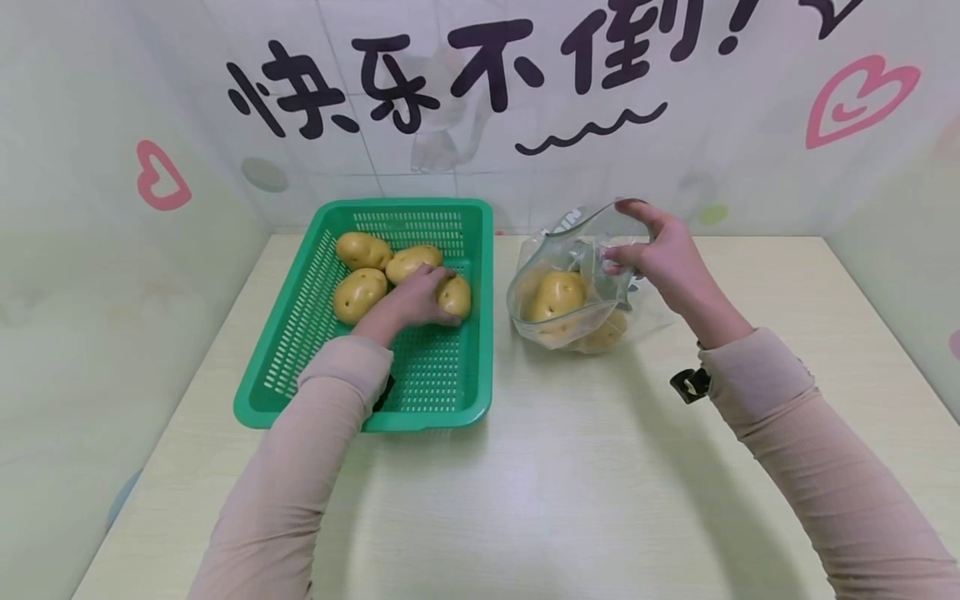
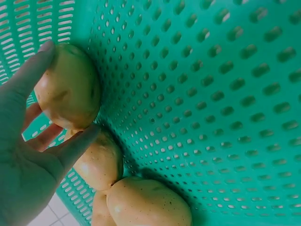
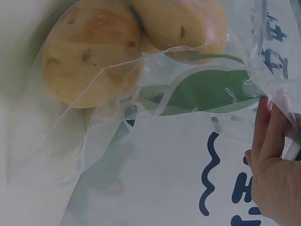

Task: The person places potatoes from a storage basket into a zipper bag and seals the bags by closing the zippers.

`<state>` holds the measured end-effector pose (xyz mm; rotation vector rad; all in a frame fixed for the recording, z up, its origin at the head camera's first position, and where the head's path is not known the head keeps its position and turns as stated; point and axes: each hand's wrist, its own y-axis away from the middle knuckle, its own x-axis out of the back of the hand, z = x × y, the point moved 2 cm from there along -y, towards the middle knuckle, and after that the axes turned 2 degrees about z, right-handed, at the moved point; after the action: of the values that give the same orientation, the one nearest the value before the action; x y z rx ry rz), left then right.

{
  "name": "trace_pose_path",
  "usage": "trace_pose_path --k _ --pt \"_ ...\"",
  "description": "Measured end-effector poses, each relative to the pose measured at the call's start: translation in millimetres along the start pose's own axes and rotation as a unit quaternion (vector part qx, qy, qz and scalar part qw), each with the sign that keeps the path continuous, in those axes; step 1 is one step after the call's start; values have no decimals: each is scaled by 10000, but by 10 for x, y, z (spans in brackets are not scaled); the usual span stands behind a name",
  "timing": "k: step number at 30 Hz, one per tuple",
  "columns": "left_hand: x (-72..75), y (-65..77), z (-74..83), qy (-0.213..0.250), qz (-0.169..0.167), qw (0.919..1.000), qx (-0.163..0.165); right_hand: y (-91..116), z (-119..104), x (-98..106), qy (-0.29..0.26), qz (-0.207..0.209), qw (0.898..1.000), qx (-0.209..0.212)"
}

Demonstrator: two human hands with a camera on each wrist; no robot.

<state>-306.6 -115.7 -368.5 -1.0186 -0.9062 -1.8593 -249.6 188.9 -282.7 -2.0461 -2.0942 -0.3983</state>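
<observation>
In the head view my left hand (image 1: pixel 411 302) reaches into a green basket (image 1: pixel 484 358) and grips a potato (image 1: pixel 454 297) near its right wall. The left wrist view shows thumb and fingers spread around this potato (image 2: pixel 70 89). Several other potatoes (image 1: pixel 362 295) lie beside and behind the hand. To the right, my right hand (image 1: pixel 675 262) holds the upper edge of a clear plastic bag (image 1: pixel 519 293), its mouth spread wide. Potatoes (image 1: pixel 561 293) rest inside the bag. Up close, the right wrist view shows fingers at the film next to a green printed leaf shape (image 3: pixel 207 89).
Basket and bag stand side by side on a pale wooden table (image 1: pixel 555 483), near its back edge. Behind them rises a white wall (image 1: pixel 495 154) with dark lettering and pink hearts. A small black device (image 1: pixel 690 385) sits at the right wrist.
</observation>
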Motion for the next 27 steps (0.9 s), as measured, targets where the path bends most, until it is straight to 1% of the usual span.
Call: trace_pose_path --k 6,11,14,21,27 --pt "-6 -19 16 -119 52 9999 -86 0 4 6 8 -3 10000 -20" --pt "-5 -16 30 -160 40 9998 -69 -1 5 5 -40 -14 10000 -32" --pt "-2 -9 38 -144 28 9999 -41 -1 6 3 -74 -21 10000 -33" --pt "-22 1 40 -35 -39 9999 -108 -4 8 -1 -114 -41 9999 -16" --pt "-37 -1 41 31 94 9999 -73 -2 6 -2 -172 -37 9998 -20"
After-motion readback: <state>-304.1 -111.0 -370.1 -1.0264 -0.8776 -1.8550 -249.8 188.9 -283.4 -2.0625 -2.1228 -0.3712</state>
